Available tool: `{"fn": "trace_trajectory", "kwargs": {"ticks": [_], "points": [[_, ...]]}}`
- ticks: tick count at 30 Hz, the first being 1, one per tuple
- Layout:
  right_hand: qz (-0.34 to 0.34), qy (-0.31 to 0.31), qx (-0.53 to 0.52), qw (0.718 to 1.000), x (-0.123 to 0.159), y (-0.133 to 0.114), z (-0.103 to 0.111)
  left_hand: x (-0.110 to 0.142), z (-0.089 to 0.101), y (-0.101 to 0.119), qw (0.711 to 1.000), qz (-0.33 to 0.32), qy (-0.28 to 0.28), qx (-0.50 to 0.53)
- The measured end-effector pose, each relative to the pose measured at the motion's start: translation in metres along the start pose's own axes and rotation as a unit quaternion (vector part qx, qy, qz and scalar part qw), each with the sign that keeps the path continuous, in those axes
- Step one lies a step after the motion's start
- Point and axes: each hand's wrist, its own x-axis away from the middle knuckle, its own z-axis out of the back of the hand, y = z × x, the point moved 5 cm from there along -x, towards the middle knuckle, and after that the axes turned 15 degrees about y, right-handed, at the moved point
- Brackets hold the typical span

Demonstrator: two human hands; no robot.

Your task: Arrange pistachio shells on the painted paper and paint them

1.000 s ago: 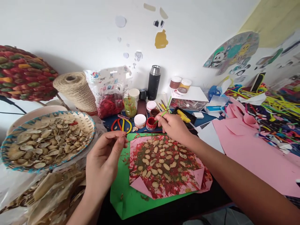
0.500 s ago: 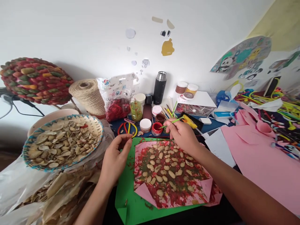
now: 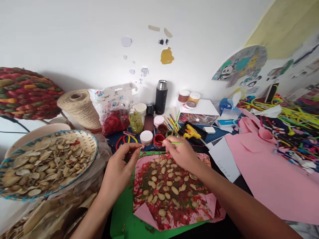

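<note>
My right hand (image 3: 183,154) grips a thin paintbrush with a bright green handle (image 3: 177,143). Its tip reaches the mouth of a small open jar of red paint (image 3: 159,143). Thumb and curled fingers come together on my left hand (image 3: 121,169), left of the jars; whatever lies between them is hidden. A small pale shell piece (image 3: 142,146) shows just beyond those fingertips. Below both hands, a paint-smeared pink sheet (image 3: 146,212) carries many unpainted peanuts (image 3: 174,190). It lies over a green sheet (image 3: 122,207).
A woven basket of peanut shells (image 3: 93,139) stands at left, near a twine spool (image 3: 81,108). Behind the hands are a white-lidded jar (image 3: 146,137), scissors (image 3: 124,141), a black flask (image 3: 161,98) and a yellow glue gun (image 3: 191,132). Pink paper (image 3: 269,179) covers the right.
The brush has tilted flatter and its tip now sits lower at the red jar, with my right hand lowered beside it. The view has shifted right; my left hand keeps its curled pose.
</note>
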Motion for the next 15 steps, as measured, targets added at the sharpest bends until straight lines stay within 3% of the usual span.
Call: {"fn": "trace_trajectory", "kwargs": {"ticks": [3,11,15], "points": [[0.012,-0.001,0.002,1.000,0.005,0.000,0.000,-0.001,-0.009,0.004,1.000,-0.013,-0.012,-0.010],[-0.055,0.016,-0.019,0.998,0.000,0.006,-0.005,-0.001,-0.029,0.009,0.998,-0.034,-0.039,-0.025],[-0.085,0.002,0.006,0.996,0.011,0.015,0.012,0.001,-0.025,0.001,0.998,-0.044,-0.032,-0.036]]}}
